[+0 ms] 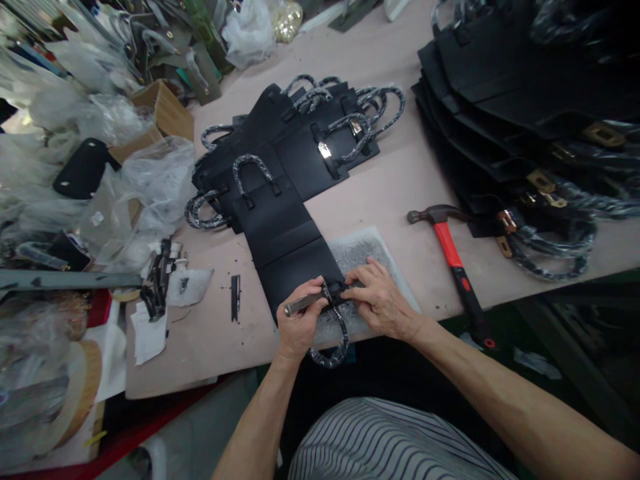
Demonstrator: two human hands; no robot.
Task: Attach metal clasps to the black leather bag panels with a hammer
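My left hand (300, 323) is closed around a short metal rod-like tool (299, 305), with its blunt end pointing left. Its thumb and fingers are at the near edge of a black bag panel (285, 243). A rope-like handle (343, 341) in clear wrap loops down from that edge. My right hand (380, 300) has its fingers pinched together at a dark strip beside the handle's base; what exactly they grip is partly hidden. Under both hands lies a worn white-grey pad (373, 250), speckled black.
A hammer (450, 250) with a red and black grip lies at right, its handle over the table edge. Several black bag panels (310, 160) are piled behind. A taller stack (480, 87) stands at right. Plastic bags and a cardboard box (173, 117) crowd the left.
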